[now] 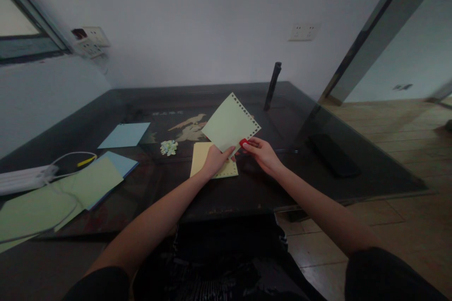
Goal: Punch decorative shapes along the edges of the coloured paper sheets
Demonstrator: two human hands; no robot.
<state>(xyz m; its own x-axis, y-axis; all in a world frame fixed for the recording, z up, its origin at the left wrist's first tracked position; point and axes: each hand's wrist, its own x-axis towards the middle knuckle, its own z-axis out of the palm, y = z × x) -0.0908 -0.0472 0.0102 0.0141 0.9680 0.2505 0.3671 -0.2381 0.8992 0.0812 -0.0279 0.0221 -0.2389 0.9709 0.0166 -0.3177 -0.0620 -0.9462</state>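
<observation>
Green sheet [229, 124]: raised above the yellow sheet [202, 156], tilted, punched edge upper right.
Left hand [214, 160]: pinching the green sheet's lower corner.
Right hand [262, 153]: closed on a red punch [244, 142] (partly hidden), just right of that corner.

Pale green sheet [230, 123], edge punched with heart-shaped holes. Yellow sheet [202, 156] beneath. Small red object [243, 142] at its near corner. Light blue sheet [124, 135] far left. Dark glossy table [353, 150].
</observation>
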